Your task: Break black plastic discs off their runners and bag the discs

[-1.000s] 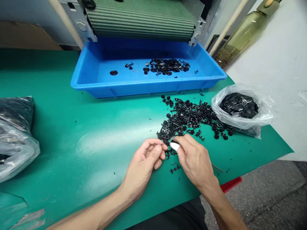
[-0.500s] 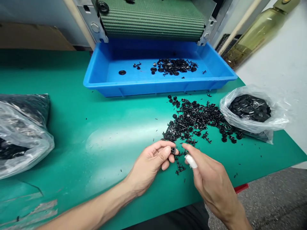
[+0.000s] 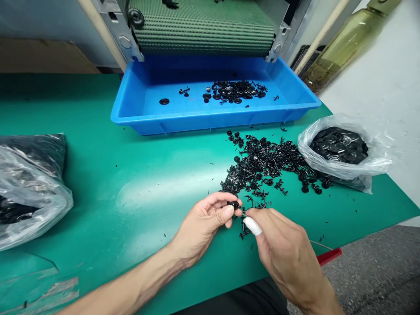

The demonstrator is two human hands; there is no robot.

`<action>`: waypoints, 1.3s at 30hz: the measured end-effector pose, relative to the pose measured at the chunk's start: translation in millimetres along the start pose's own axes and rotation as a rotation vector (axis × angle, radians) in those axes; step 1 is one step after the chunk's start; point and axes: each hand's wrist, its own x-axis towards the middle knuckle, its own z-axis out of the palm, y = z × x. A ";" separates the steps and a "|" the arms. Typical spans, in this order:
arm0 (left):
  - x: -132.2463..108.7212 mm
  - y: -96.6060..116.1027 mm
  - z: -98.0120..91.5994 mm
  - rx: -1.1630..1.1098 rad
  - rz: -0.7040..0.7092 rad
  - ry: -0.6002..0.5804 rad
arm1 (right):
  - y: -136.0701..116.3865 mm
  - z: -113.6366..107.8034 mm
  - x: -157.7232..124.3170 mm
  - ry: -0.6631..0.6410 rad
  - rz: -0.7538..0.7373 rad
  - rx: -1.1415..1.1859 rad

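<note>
Toward the back of our flat green worktop (image 3: 98, 175), a rectangular blue plastic tray (image 3: 213, 121) sits under the end of a ribbed green conveyor belt (image 3: 203, 39), with most of its small black plastic parts (image 3: 239, 90) right of centre. Between the tray and our bare left hand (image 3: 200, 229) and right hand (image 3: 285, 243), we have a heap of small black plastic pieces (image 3: 262, 162). Right of the heap, an open clear plastic bag (image 3: 377, 165) holds round black discs (image 3: 337, 144); at far left lies a second clear plastic bag (image 3: 42, 188).
</note>
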 end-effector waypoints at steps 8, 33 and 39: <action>-1.1 -0.2 2.0 -0.039 0.046 -0.013 | -8.1 0.4 -0.1 0.029 0.023 -0.044; -3.9 3.8 19.7 -0.033 0.020 0.256 | -17.0 26.3 -0.5 0.158 0.114 -0.211; -4.1 1.3 20.5 -0.075 0.030 0.301 | -15.0 31.5 4.9 0.083 0.289 0.119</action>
